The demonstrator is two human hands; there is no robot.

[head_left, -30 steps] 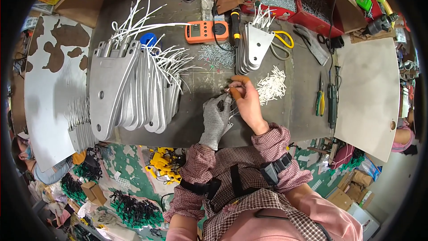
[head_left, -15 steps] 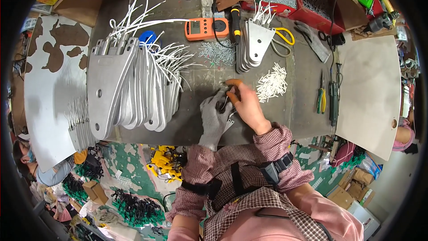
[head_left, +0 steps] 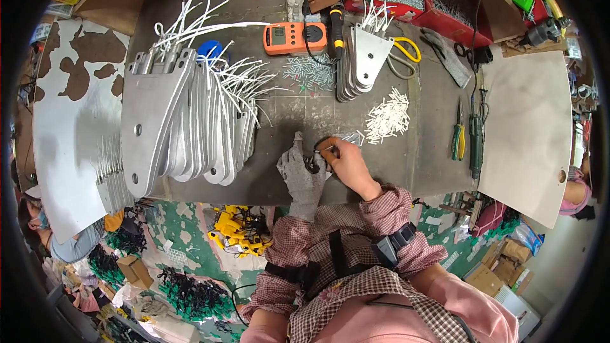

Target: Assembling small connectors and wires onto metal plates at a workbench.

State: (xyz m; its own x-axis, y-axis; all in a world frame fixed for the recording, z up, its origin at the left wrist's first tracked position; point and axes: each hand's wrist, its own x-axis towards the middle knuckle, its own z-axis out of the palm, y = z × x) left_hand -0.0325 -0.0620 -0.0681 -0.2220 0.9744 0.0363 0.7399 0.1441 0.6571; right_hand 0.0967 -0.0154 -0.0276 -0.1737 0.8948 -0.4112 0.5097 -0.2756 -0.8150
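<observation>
My left hand (head_left: pixel 300 168) wears a grey glove and rests on the dark workbench (head_left: pixel 305 111), fingers curled around a small dark part. My bare right hand (head_left: pixel 343 160) meets it from the right, thumb and fingers pinching a small piece against the same spot. What exactly lies between the fingers is too small to tell. A little pile of short white tubes (head_left: pixel 386 116) lies just beyond my right hand. A fan of grey metal plates with white wires (head_left: pixel 190 114) lies to the left of my left hand.
A stack of metal plates (head_left: pixel 359 63) stands at the back, beside an orange meter (head_left: pixel 293 37) and a heap of small silver parts (head_left: pixel 309 73). Pliers (head_left: pixel 459 133) and a dark tool (head_left: pixel 475 140) lie right. Large metal sheets (head_left: pixel 534 127) flank the bench.
Both hands have stayed at the same spot on the bench; my right hand's fingers have shifted slightly over the small part.
</observation>
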